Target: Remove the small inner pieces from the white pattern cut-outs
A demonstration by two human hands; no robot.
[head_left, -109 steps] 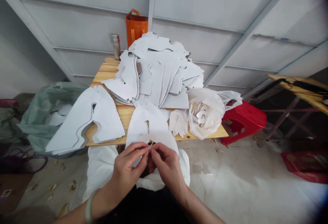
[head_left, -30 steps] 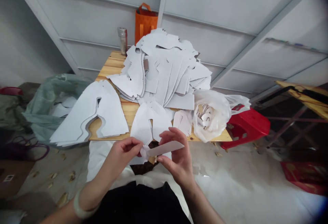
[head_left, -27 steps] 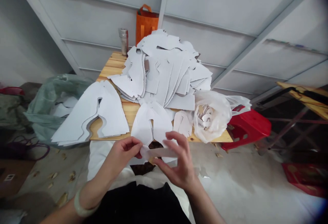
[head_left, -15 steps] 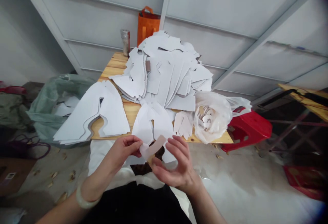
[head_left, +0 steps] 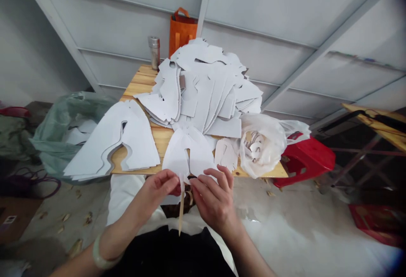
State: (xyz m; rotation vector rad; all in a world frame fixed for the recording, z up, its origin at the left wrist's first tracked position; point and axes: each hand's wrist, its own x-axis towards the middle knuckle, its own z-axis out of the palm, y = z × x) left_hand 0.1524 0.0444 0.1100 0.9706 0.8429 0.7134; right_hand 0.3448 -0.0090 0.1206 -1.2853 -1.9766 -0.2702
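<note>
My left hand (head_left: 165, 185) pinches a small white paper-like piece (head_left: 182, 181) between thumb and forefinger, just in front of the table edge. From that piece a narrow tan strip (head_left: 181, 218) hangs down towards my lap. My right hand (head_left: 213, 190) has thumb and forefinger closed at the right side of the white piece, its other fingers loosely bent. Just beyond the hands lies a stack of white cut pieces (head_left: 177, 152) with a slot in the middle. Beside it are small pale cut pieces (head_left: 226, 154).
A large heap of white cut sheets (head_left: 203, 91) covers the wooden table (head_left: 139, 84). More arch-shaped sheets (head_left: 139, 133) overhang at left, near a green plastic bag (head_left: 50, 141). To the right are a white plastic bag (head_left: 269, 150) and a red stool (head_left: 311, 158). Tan scraps (head_left: 76, 247) litter the floor.
The curved piece that lay flat between my hands has turned edge-on, and a tan strip now hangs below it. My right hand has closed in from a spread pose towards the left hand.
</note>
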